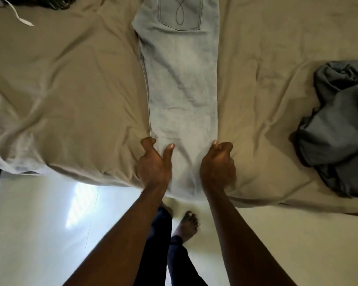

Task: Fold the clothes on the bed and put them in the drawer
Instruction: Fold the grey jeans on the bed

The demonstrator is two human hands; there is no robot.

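On the bed (70, 79), jeans (180, 85) lie flat down the middle of the tan sheet, folded lengthwise into one long strip. The strip runs from the near edge of the mattress to the far side. A back pocket (179, 13) with looped stitching faces up at the far end. The leg end overhangs the near edge slightly.

Left hand (154, 164): grasping the jeans at their left edge near the leg end. The thumb lies on top of the cloth and the fingers are curled at the seam.

Right hand (217, 164): grasping the jeans at their right edge, level with the left hand. The fingers are curled tight and the thumb tip is set against the edge. Both forearms reach in from below.

A grey garment (339, 131) lies crumpled at the right of the bed, well apart from the jeans. A dark item (58, 2) sits at the far left corner, cut off by the frame, with a white strip (19, 15) beside it.

Below the bed is a pale glossy floor (39, 223). A bare foot (187, 223) and dark trouser legs stand close to the mattress edge.
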